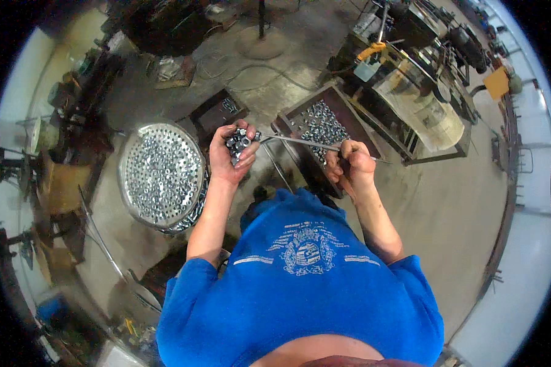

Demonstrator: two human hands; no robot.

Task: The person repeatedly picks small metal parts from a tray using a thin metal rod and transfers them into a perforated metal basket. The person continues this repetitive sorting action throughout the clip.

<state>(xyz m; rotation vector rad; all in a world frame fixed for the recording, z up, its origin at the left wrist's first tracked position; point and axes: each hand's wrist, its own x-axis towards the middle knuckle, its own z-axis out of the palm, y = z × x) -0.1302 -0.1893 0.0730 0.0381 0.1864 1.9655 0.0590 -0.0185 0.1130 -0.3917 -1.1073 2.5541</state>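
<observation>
My left hand [224,160] is closed around a bunch of small metal nuts [239,144]. In my right hand [352,164] is a thin metal rod [294,140], gripped by the fingers. The rod runs leftward, and its far end reaches the nuts in my left hand; whether it passes through one I cannot tell. Beyond the rod sits a dark metal bin [366,136] holding many loose nuts [324,127]. To the left of my left hand, a round perforated tray [123,183] is covered with similar nuts [164,174].
A smaller dark tray [197,117] with a few metal pieces lies beyond my left hand. Machinery with a metal frame [422,160] stands at the far right. A long-handled metal tool [107,254] leans at the left. A cable [275,68] crosses the floor ahead.
</observation>
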